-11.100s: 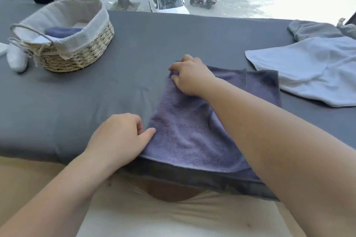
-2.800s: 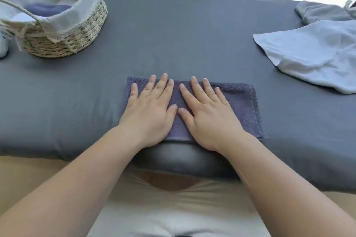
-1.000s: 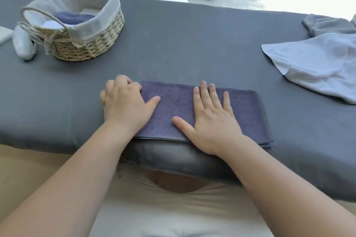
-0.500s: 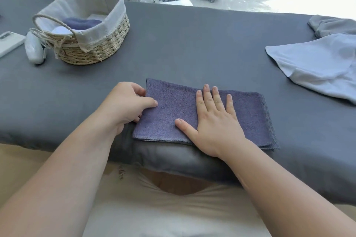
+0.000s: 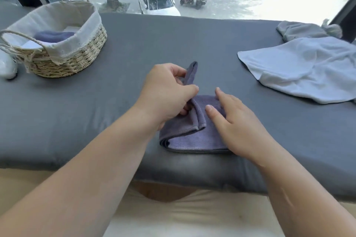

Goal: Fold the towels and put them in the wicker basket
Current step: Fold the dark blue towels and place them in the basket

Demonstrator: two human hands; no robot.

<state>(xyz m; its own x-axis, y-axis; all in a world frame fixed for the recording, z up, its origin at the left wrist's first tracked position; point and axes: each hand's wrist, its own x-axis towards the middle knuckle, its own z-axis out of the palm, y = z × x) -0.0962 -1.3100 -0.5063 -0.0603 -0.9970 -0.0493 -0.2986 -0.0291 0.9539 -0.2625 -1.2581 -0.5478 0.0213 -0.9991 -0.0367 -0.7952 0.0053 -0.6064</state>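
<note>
Our left hand [image 5: 167,94] pinches the purple towel [image 5: 192,136]'s left end, lifted over toward our right hand [image 5: 237,121], which lies open and flat on it. The wicker basket [image 5: 77,59] sits far left, nearer the left hand.

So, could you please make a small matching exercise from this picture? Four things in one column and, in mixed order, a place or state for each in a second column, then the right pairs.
Things
1. purple towel
2. white towel
3. wicker basket
4. right hand

Places or states
A. lies unfolded at the right side of the table
B. rests flat on the folded cloth
C. stands at the far left, with a folded towel inside
D. half folded, one end lifted by the left hand

Pairs: 1-D, 2-A, 3-C, 4-B
</note>
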